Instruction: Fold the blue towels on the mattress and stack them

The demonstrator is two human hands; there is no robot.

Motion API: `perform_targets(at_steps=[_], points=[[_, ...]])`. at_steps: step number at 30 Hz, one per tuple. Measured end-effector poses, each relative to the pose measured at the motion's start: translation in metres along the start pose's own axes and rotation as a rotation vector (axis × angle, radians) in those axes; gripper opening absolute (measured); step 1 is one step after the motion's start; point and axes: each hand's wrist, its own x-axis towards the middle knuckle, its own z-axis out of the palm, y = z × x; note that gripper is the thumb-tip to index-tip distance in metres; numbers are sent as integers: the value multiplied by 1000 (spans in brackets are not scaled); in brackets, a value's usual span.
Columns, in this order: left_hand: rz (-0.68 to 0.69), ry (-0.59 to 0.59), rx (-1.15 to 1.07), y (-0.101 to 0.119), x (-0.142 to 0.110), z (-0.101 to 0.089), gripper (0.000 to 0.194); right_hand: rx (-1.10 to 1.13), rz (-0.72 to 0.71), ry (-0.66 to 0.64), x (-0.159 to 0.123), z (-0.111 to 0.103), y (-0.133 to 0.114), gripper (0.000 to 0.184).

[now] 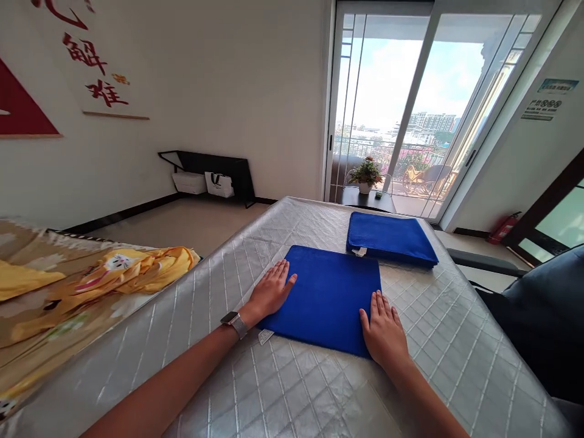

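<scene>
A folded blue cloth (328, 298) lies flat on a silver quilted mattress (310, 389), with a small white tag (265, 336) sticking out at its near left corner. My left hand (270, 291) rests flat along the left edge of this cloth, fingers stretched out and a watch on the wrist. At the opposite edge, my right hand (385, 328) lies flat with its fingers extended, touching the cloth's right side. Neither hand grips anything. Just beyond, to the right, sits a stack of folded blue cloths (392, 237) with a white tag at its near left corner.
Left of the mattress, a yellow patterned blanket (132, 277) lies rumpled on another bed. A black rack (214, 167) with bags stands by the wall. Past the mattress are a potted plant (365, 175) on a small table and a glass sliding door (410, 115). Dark seating (547, 304) borders the right.
</scene>
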Motion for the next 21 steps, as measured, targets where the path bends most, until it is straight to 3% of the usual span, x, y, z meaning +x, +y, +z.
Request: perform_targets(at_steps=[3,9,12,16,21], points=[[101,24,-10,35,-4,0,65,12,-1,6,0,-2,-2,69],[470,-33,-142,155,-23,11,66,-10,-18,-9,-3,-4,-1,66],[515,-56,-176,183,-27,16,66,-27,-39,-30,-4,-6,0,63],[474,-78,-162,168,-25,16,69,2,-25,-4,-4,-8,-2,65],[380,-65,-83,98,-24,13,70,14,-7,7,-3,-7,-3,67]])
